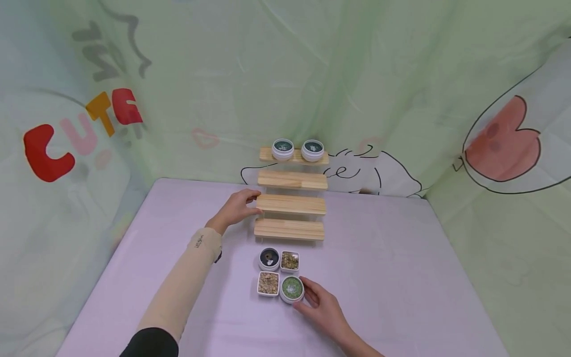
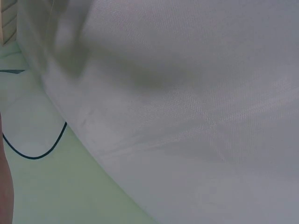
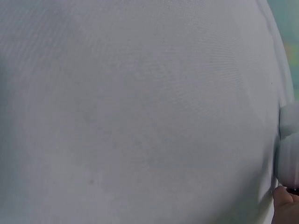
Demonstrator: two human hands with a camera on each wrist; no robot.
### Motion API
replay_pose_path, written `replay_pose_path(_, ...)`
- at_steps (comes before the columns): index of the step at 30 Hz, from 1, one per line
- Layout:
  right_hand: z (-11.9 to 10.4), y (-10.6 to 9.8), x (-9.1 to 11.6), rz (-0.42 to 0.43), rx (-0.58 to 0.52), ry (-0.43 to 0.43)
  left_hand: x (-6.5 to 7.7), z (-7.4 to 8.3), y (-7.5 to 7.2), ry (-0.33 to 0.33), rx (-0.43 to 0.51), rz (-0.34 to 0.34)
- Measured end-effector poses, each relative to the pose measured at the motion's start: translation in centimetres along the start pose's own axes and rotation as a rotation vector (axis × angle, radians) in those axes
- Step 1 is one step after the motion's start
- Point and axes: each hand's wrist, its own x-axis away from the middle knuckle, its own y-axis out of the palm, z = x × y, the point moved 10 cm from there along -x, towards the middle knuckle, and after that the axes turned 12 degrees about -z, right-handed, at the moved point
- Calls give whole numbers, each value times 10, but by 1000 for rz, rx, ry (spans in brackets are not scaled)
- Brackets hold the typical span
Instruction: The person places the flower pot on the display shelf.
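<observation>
My left hand (image 1: pixel 236 207) grips the left end of a wooden shelf board (image 1: pixel 292 204), second from the bottom of a four-step display stand. Fingers are at its back edge and the thumb at its front. My right hand (image 1: pixel 326 308) holds a small round white pot (image 1: pixel 292 288) with a speckled green top, thumb and fingers curled about its right side. Beside that pot stand a square white dish of tan bits (image 1: pixel 268 284), a square dish of brownish-green bits (image 1: pixel 290 261) and a round white pot with a dark top (image 1: pixel 269 258). In the right wrist view, a thumb tip (image 3: pixel 283 198) touches a white pot's side (image 3: pixel 288 161).
Two round white pots with dark green tops, a left one (image 1: pixel 283 149) and a right one (image 1: pixel 312 150), sit on the top board. The lowest board (image 1: pixel 289 229) is just behind the dishes. A pale tablecloth (image 1: pixel 383 277) covers the table, and printed curtains (image 1: pixel 379 74) hang around it.
</observation>
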Motion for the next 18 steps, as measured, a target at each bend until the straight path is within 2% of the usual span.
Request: replay_pose_path(18, 4, 4, -2, 67, -59, -36, 1, 2, -1, 33, 7, 8)
